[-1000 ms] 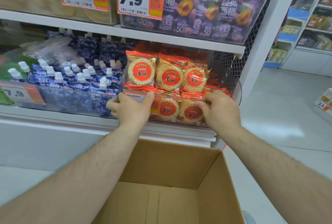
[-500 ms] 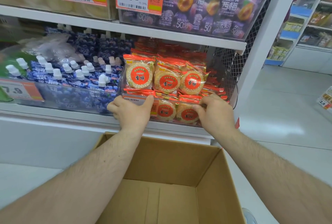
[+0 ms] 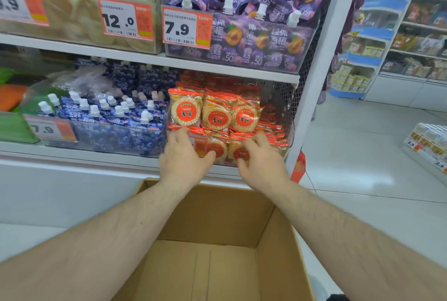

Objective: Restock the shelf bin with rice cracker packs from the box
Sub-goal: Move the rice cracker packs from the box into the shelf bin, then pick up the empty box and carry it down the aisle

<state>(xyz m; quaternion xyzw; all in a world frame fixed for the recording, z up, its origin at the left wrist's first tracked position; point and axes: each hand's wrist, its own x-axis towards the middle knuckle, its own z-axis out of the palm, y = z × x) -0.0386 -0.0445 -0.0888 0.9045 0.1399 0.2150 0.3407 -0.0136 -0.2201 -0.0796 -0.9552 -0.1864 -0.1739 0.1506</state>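
With the cardboard box showing no packs, both hands, left hand and right hand, press loosely spread fingers, gripping nothing, against the clear shelf bin of rice cracker packs; seating the bin squarely likely follows.

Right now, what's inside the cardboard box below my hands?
The cardboard box shows only bare cardboard floor and inner walls; no rice cracker packs are visible in it. Its near part is hidden by both forearms and the frame's bottom edge.

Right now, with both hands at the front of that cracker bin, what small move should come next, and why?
Probably draw both hands back from the bin: the left hand and right hand rest on its front, rice cracker packs fill it, and the visible part of the cardboard box looks empty.
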